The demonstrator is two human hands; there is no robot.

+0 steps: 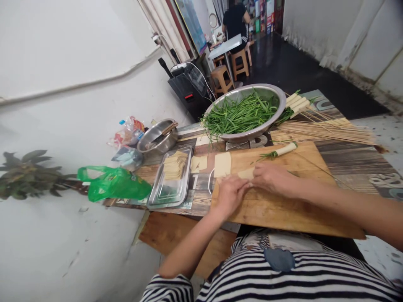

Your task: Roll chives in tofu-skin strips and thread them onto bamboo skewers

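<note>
My left hand (pixel 231 193) and my right hand (pixel 271 179) meet over a wooden cutting board (pixel 283 214). Their fingers are closed on a pale tofu skin sheet (pixel 246 173), which my fingers partly cover. Whether greens lie inside it I cannot tell. Just beyond my left hand, a flat square tofu skin (pixel 222 164) lies at the board's edge. A rolled tofu skin (pixel 286 149) with chives poking from one end rests past my right hand. At the back, a large metal basin (pixel 280 94) holds a heap of green chives (pixel 244 112).
To the left are a metal tray (pixel 166 200) with stacked tofu skins (pixel 175 165), a green plastic bag (pixel 118 184) and a smaller metal bowl (pixel 160 144). Thin wooden skewers (pixel 330 131) and several finished rolls (pixel 297 104) lie right of the basin. Another person (pixel 235 21) sits far back.
</note>
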